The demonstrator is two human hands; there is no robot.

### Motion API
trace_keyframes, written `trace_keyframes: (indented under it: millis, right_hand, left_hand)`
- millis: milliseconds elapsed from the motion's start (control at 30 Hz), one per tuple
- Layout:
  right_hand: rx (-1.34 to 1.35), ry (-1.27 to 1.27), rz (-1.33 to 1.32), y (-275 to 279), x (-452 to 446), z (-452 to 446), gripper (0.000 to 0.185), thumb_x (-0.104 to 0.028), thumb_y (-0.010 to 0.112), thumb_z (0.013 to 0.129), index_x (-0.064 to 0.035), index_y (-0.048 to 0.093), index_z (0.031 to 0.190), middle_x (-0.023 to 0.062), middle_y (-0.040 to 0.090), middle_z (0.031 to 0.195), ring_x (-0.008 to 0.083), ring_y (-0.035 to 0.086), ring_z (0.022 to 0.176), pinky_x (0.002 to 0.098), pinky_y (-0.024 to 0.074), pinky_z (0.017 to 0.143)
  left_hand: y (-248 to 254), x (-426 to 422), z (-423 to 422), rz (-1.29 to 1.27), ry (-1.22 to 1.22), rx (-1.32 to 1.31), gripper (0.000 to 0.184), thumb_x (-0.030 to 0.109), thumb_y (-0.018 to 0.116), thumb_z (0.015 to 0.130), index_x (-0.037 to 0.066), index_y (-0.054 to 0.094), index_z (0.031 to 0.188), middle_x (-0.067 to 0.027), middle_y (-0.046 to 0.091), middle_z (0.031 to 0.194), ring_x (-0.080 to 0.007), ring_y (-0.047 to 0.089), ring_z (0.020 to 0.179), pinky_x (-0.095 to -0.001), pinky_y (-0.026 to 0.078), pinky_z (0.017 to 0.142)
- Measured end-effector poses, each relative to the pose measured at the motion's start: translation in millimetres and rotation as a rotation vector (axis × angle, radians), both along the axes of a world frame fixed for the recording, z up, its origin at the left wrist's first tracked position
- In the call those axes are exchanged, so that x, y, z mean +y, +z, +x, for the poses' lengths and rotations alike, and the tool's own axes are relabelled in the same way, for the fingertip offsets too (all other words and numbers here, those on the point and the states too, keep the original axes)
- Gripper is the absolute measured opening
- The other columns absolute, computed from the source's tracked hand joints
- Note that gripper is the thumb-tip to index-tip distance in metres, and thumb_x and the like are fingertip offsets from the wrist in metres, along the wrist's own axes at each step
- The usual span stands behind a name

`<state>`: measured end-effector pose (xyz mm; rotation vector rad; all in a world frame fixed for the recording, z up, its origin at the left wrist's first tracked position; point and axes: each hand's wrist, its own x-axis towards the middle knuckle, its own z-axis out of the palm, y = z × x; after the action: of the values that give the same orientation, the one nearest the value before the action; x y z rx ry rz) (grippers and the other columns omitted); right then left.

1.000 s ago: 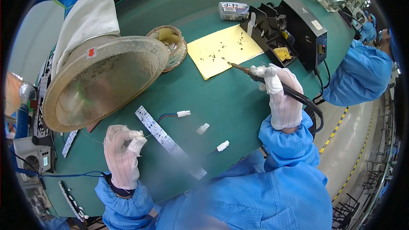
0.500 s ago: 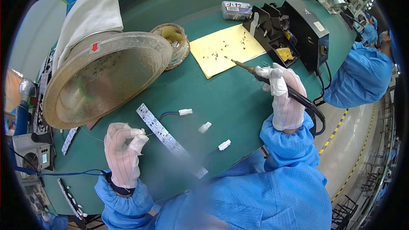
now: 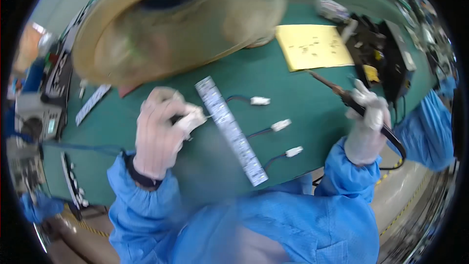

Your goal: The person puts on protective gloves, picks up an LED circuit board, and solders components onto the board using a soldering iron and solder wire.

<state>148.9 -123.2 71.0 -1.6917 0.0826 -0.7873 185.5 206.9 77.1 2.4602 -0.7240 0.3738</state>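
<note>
In a white glove with fine stripes, my left hand (image 3: 163, 129) is closed in a pinch on a thin solder wire (image 3: 209, 116). The wire's end sticks out beside the left edge of an LED strip board (image 3: 228, 126); I cannot tell whether they touch. Three white connectors (image 3: 260, 100) on short red and blue leads lie along the board's right side. My right hand (image 3: 369, 124), also gloved, is wrapped round a soldering iron (image 3: 348, 99). Its tip points up and left, by the lower edge of a yellow pad (image 3: 317, 51) dotted with dark bits.
A big cloudy extraction hood (image 3: 93, 63) overhangs the green bench (image 3: 293, 85) at upper left. Upper right are an iron stand with a yellow sponge (image 3: 371, 73), a black soldering station (image 3: 396, 51) and a clear plastic box (image 3: 332, 9). Another person's blue sleeve (image 3: 425, 132) is at right.
The view has shifted, so bench items appear farther right and the hood higher. My left hand has brought the wire's end up to the strip's edge. The right hand still holds the iron.
</note>
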Motion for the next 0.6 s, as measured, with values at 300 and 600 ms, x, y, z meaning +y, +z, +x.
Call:
trace_keyframes:
  millis: [300,600]
  right_hand:
    - [-0.204,0.551,-0.497,2.7,37.4,4.7,0.060,-0.049,0.029,0.098,-0.0129,0.066,0.067,-0.0004,0.058,0.052,0.0159,0.053,0.050,0.0506,0.0335,0.100]
    - [-0.044,0.485,-0.690,16.7,80.3,-3.1,0.065,-0.052,0.026,0.097,-0.0118,0.065,0.065,-0.0019,0.059,0.055,0.0170,0.051,0.060,0.0573,0.0383,0.096]
  left_hand:
    - [3.0,5.3,-5.2,-0.133,0.074,0.068,0.020,0.021,0.075,0.066,0.006,0.064,0.074,-0.0102,0.055,0.089,-0.0257,0.055,0.082,-0.0343,0.044,0.069]
    - [-6.8,-2.1,-4.0,-0.225,0.153,0.119,0.018,0.014,0.078,0.061,0.006,0.065,0.072,-0.0077,0.056,0.086,-0.0233,0.054,0.077,-0.0346,0.043,0.067]
